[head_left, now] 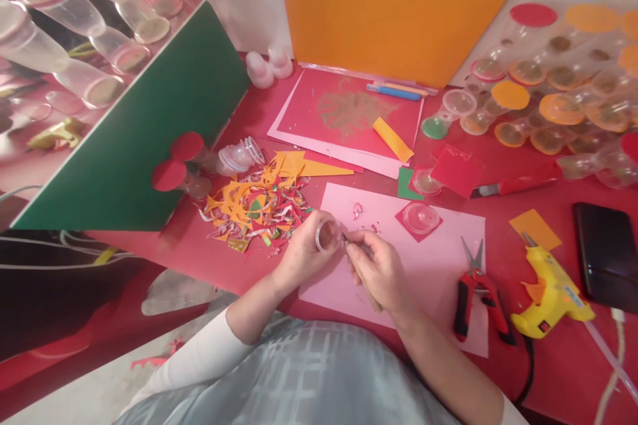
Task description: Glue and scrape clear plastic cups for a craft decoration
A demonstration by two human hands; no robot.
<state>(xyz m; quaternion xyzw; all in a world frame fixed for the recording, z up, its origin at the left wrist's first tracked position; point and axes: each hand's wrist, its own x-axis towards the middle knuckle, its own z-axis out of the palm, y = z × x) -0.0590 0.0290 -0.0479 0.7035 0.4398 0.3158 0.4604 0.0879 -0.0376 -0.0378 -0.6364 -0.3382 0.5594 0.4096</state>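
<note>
Over the pink sheet [438, 252], my left hand [299, 252] is closed around a small clear plastic cup [327, 237] with its round mouth tilted up. My right hand [383, 271] pinches a slim tool with a tan handle [373, 300], its end sticking out below the palm. The tool's tip meets the right side of the cup; its exact kind is hidden by my fingers. Pink curled trimmings [357, 210] lie just beyond my hands. Right of them, a clear round plastic piece [421, 218] rests on a red paper square.
Paper scraps [249, 206] are heaped at left, by stacked clear cups [242, 156]. Pruning shears [481, 292] with open blades, a yellow glue gun [551, 289] and a black phone [607, 252] lie at right. Clear plastic assemblies [558, 103] stand behind. A green board [149, 139] bounds the left.
</note>
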